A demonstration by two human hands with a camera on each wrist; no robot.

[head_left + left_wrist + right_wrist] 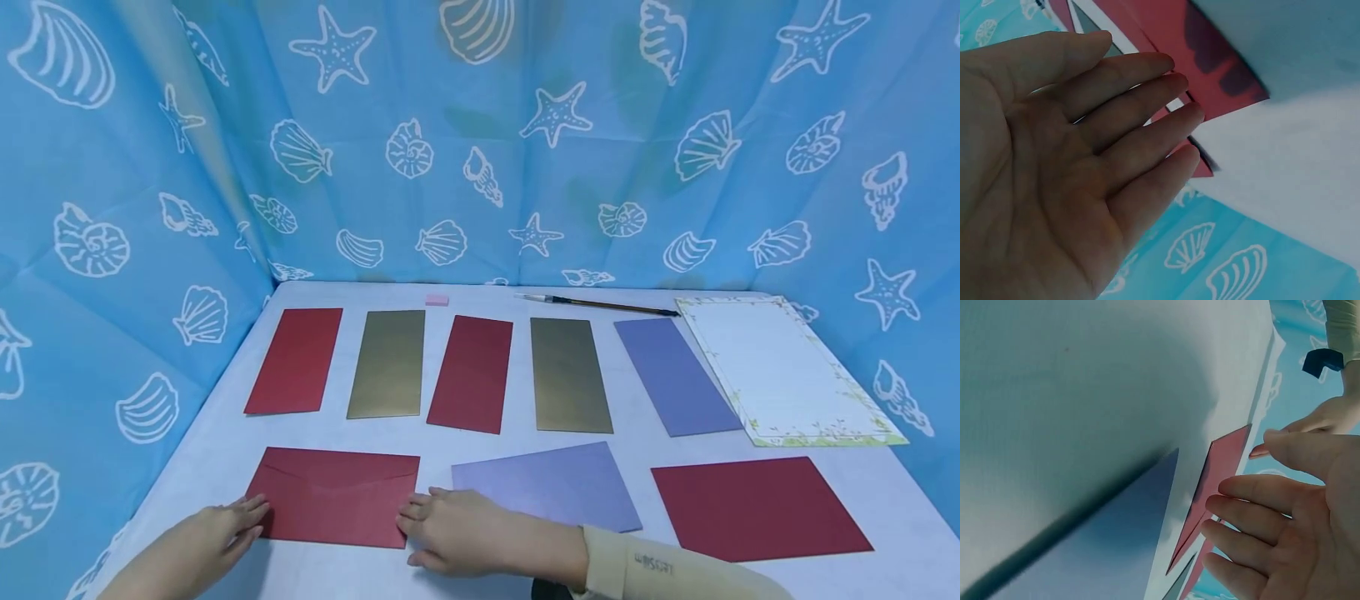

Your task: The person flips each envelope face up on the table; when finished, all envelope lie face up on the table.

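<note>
Flapped red envelope laid flat in the near row, left of centre, flap side up; flap seen folded down along its far edge, contents not visible. To its right in the same row, a lilac envelope is partly covered by the right arm, and a dark red envelope is set well apart at the far right.

Envelope is not clasped by either hand. Left hand is placed at its left edge, right hand at its right edge. Fingers of both are extended and relaxed, palms seen uncurled in the wrist views; firmness of contact cannot be told.

Behind, a second row is laid out left to right: bright red piece, left gold piece, middle red piece, right gold piece, purple piece. Floral-bordered sheet is placed right beside the purple one. Brush is laid near the back edge, dark end by the sheet's corner; small pink block also at the back.

White table surface is enclosed by blue cloth printed with white shells and starfish. Beige sleeve is worn on the right arm.
</note>
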